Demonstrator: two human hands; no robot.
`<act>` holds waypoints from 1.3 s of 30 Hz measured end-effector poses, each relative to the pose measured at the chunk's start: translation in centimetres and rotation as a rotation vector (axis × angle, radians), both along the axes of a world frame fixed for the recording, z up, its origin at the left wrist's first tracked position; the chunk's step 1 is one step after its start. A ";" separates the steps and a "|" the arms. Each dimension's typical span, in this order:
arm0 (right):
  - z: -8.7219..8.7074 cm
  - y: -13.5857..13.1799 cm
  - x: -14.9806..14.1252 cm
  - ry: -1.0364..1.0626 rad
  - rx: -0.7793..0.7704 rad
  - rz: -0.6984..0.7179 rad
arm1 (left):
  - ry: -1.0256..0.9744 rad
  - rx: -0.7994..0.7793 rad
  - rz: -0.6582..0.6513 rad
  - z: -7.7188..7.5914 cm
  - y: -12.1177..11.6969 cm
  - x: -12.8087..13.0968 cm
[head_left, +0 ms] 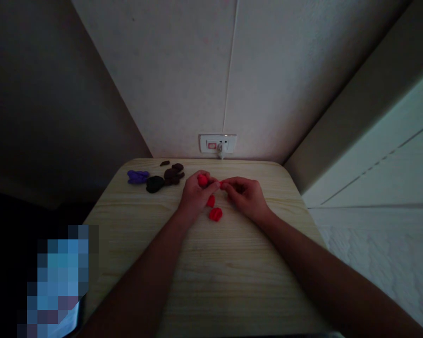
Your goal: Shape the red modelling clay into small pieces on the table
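Observation:
My left hand [194, 192] is closed around a lump of red clay [202, 180] above the light wooden table [211, 272]. My right hand [246, 195] pinches a small bit of the same red clay [221, 184] at its fingertips, right beside the left hand's lump. Two more red clay pieces lie on the table below my hands: a small one [210, 201] and a larger one [215, 214].
At the table's far left lie a purple clay piece [137, 177], a black lump [154, 184] and several dark brown pieces [173, 174]. A wall socket [217, 143] sits on the wall behind the table. A blurred patch covers the lower left corner.

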State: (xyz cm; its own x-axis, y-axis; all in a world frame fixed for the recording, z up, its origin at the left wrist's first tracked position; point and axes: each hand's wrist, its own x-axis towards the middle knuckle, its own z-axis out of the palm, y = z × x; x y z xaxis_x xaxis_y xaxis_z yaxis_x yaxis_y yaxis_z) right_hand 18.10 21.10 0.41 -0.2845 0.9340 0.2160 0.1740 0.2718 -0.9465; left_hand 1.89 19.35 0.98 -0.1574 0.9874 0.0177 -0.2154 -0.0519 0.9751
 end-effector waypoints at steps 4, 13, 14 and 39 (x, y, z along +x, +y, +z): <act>-0.1 -0.1 -0.1 0.005 -0.033 -0.014 | -0.043 -0.001 -0.014 0.2 -0.1 0.0; 0.5 0.2 -0.2 0.150 -0.143 -0.006 | -0.097 -0.012 -0.086 0.6 -0.2 -0.1; 0.4 0.2 -0.2 0.142 -0.139 -0.002 | -0.095 -0.014 -0.079 0.6 -0.3 0.0; -0.3 0.5 0.0 0.206 -0.079 0.048 | 0.107 0.082 -0.016 0.0 -0.1 -0.1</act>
State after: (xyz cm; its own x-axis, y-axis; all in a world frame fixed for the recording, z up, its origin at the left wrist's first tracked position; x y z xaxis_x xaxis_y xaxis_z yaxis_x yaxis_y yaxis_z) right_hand 18.13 21.56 0.09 -0.2869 0.9367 0.2006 -0.0362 0.1987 -0.9794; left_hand 1.74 19.23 1.02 -0.1347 0.9843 0.1140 -0.1116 -0.1294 0.9853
